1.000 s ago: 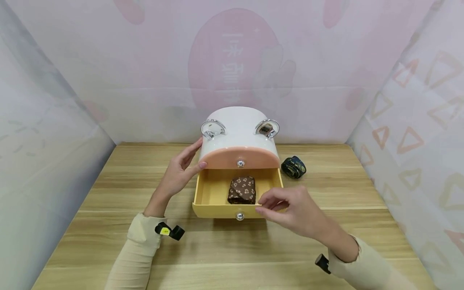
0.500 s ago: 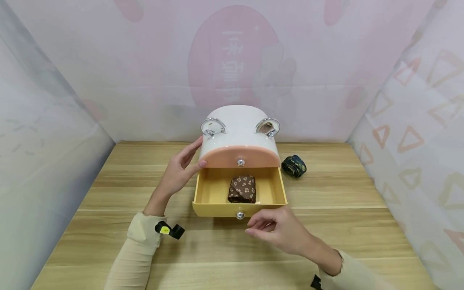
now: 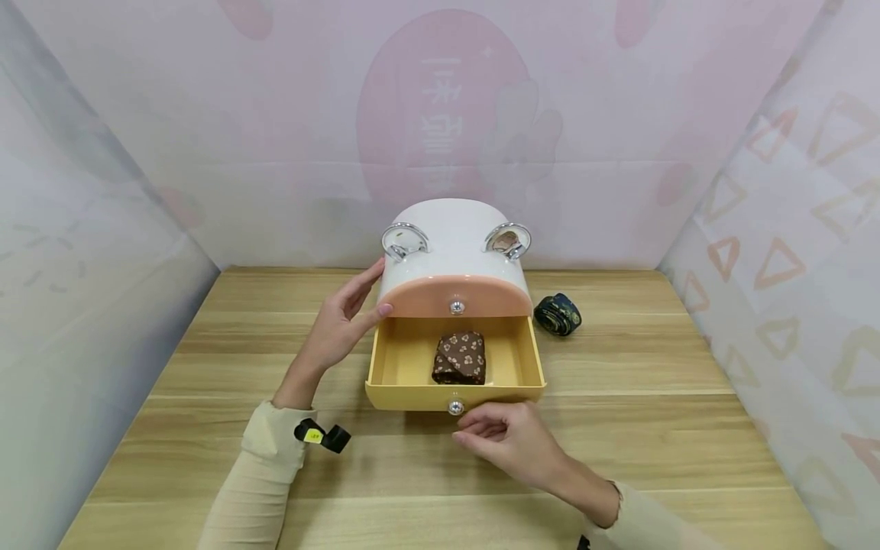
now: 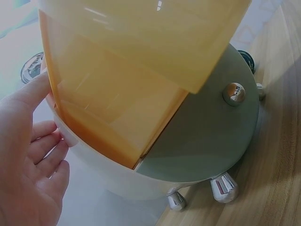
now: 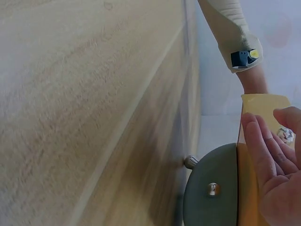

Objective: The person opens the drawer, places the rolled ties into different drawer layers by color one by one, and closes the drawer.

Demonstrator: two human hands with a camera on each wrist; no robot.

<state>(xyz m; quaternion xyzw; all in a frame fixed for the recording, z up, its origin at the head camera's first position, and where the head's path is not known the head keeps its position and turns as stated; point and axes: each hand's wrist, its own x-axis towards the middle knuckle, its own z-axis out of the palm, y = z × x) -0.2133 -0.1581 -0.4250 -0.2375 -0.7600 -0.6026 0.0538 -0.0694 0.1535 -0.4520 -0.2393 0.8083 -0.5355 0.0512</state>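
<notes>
A small white cabinet (image 3: 451, 237) stands on the table with its yellow drawer (image 3: 412, 399) pulled out. A folded brown cloth with a flower print (image 3: 459, 357) lies inside that drawer. My left hand (image 3: 338, 325) rests along the cabinet's left side, its thumb at the edge of the peach upper drawer (image 3: 426, 298). My right hand (image 3: 512, 443) is just in front of the yellow drawer, fingertips near its round clear knob (image 3: 456, 408). In the right wrist view, the thumb and fingers of that hand are apart, with nothing between them.
A rolled-up dark patterned fabric strip (image 3: 558, 315) lies right of the cabinet. Two round chrome-rimmed mirrors (image 3: 406, 241) stick up from the cabinet top. Below the yellow drawer, a grey-green drawer (image 4: 207, 127) is closed, above silver feet (image 4: 224, 188). Fabric walls enclose the wooden table (image 3: 653, 367).
My right hand has moved from the right part of the yellow drawer's front edge, down and left toward the knob. My left hand, the drawer and the brown cloth have stayed in place.
</notes>
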